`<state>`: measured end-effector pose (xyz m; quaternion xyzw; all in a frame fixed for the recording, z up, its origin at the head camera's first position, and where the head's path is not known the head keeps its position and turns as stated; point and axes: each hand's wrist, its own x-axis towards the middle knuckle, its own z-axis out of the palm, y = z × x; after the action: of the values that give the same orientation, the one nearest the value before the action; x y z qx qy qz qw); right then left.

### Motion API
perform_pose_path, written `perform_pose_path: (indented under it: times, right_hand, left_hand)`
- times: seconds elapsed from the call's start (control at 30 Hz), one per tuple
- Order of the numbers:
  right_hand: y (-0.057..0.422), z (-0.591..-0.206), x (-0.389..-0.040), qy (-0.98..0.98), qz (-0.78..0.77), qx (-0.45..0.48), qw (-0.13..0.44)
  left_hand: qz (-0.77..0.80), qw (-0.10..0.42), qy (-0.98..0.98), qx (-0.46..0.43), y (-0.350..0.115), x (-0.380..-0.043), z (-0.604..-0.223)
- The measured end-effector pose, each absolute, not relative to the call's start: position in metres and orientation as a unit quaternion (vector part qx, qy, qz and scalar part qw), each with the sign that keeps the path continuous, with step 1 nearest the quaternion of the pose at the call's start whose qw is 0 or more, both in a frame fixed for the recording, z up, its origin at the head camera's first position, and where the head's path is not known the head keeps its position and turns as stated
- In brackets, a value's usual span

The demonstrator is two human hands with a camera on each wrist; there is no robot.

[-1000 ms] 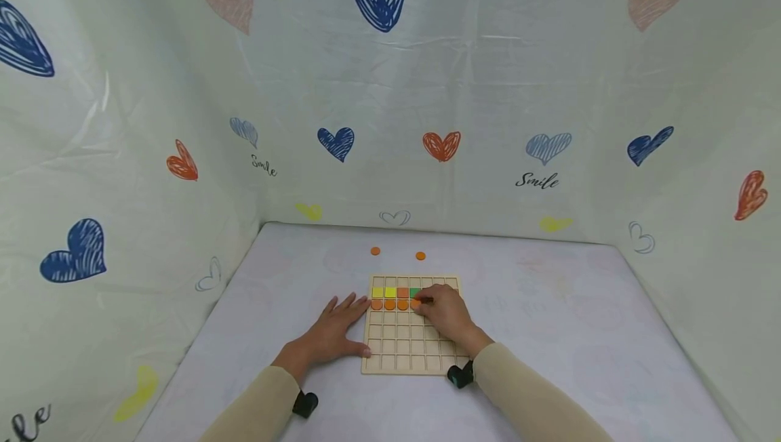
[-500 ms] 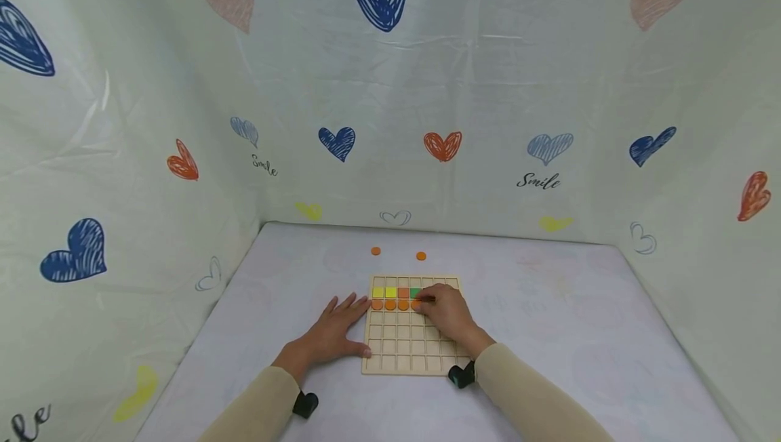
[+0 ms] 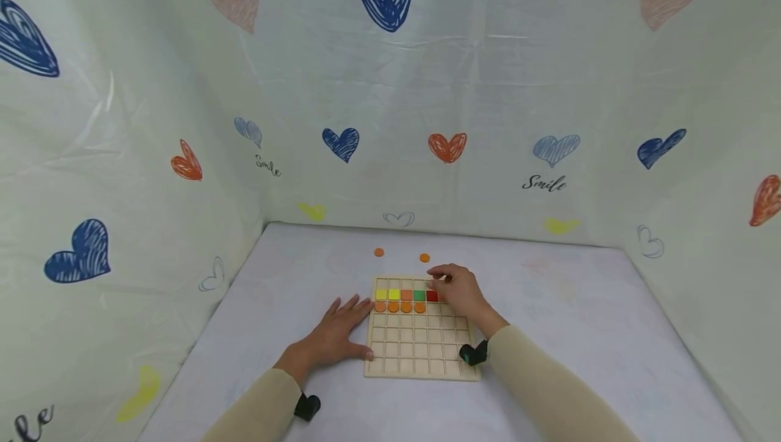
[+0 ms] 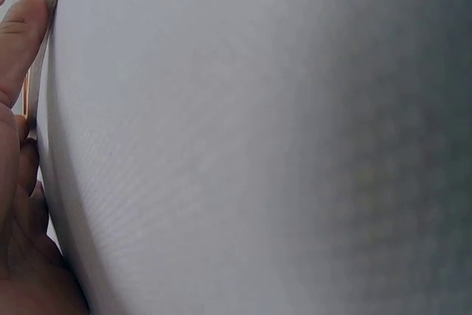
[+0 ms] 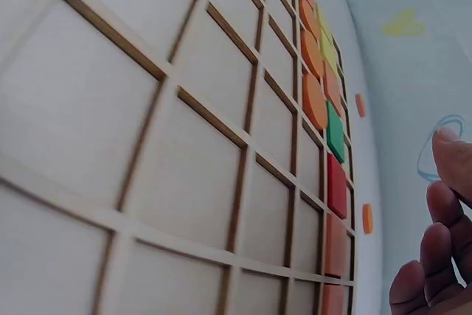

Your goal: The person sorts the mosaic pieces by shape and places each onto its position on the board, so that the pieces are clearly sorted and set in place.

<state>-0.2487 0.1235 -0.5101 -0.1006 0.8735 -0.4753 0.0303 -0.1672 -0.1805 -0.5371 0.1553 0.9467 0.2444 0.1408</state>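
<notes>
A wooden grid board (image 3: 421,349) lies on the table. One row holds square tiles: two yellow tiles (image 3: 388,294), an orange tile (image 3: 406,295), a green tile (image 3: 419,295), a red tile (image 3: 432,295), then more orange tiles (image 5: 335,245) in the right wrist view. Orange discs (image 3: 406,307) fill the first cells of the row nearer the person. My left hand (image 3: 331,335) is spread flat, fingertips and thumb at the board's left edge. Over the board's far right part is my right hand (image 3: 462,291), fingers loosely bent, nothing between thumb and fingers.
Two loose orange discs, one on the left (image 3: 379,252) and one on the right (image 3: 424,257), lie on the table (image 3: 549,313) beyond the board. A white sheet (image 3: 488,89) printed with hearts hangs behind and beside the table.
My right hand has left the fourth orange disc and moved away from me and to the right, uncovering the red tile. My left hand stays at the board's edge.
</notes>
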Motion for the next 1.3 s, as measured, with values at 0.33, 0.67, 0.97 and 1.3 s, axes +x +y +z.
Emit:
perform_pose_path:
  times: [0.33, 0.67, 0.97, 1.3]
  right_hand:
    - [0.133, -0.500, -0.297, 0.882, -0.454, -0.116, 0.056]
    - [0.131, -0.506, -0.327, 0.880, -0.451, -0.126, 0.083]
    - [0.129, -0.521, -0.340, 0.880, -0.448, -0.120, 0.105]
    - [0.123, -0.531, -0.345, 0.894, -0.420, -0.121, 0.098]
  left_hand:
    - [0.238, 0.136, 0.948, 0.162, -0.183, -0.169, -0.541]
    - [0.239, 0.141, 0.947, 0.162, -0.184, -0.169, -0.537]
    - [0.240, 0.141, 0.945, 0.175, -0.184, -0.169, -0.537]
    - [0.242, 0.140, 0.945, 0.170, -0.185, -0.170, -0.539]
